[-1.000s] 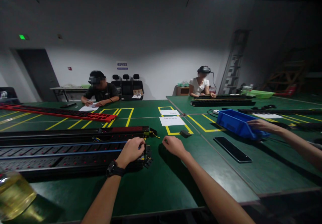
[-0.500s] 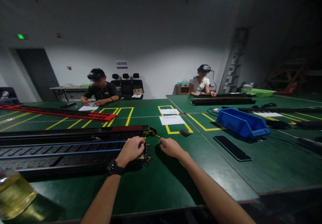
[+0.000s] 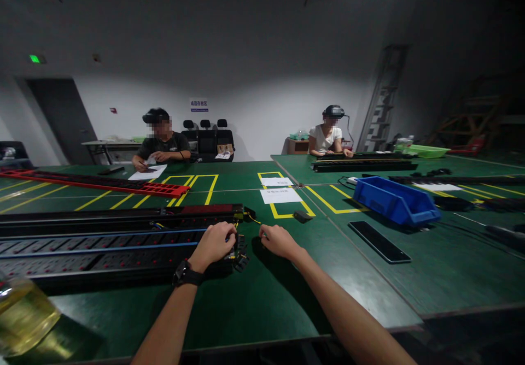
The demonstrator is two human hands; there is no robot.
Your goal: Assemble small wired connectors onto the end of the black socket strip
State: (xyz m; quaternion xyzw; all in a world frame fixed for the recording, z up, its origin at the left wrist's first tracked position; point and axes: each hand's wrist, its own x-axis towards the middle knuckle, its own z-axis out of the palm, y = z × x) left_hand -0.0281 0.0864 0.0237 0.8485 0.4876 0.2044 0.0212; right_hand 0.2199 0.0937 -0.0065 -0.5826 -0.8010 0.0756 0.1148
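Observation:
My left hand, a watch on its wrist, rests over the right end of a long black power strip with rows of sockets, small red dots and blue edges. Its fingers are curled; what lies under them is hidden. At that end, small black parts and thin wires stick out. My right hand is apart from the strip, its fingers curled in just above the green table. No object shows in it. Behind my left hand runs another long black housing, with a yellow wire at its end.
A yellow liquid jar stands front left. To the right lie a phone, a blue bin and a small black piece. Paper labels and a red rack lie farther back. Two people sit across the table.
My hands have stayed nearly in place. Across the table, the person at left has shifted their head and raised one hand off the paper.

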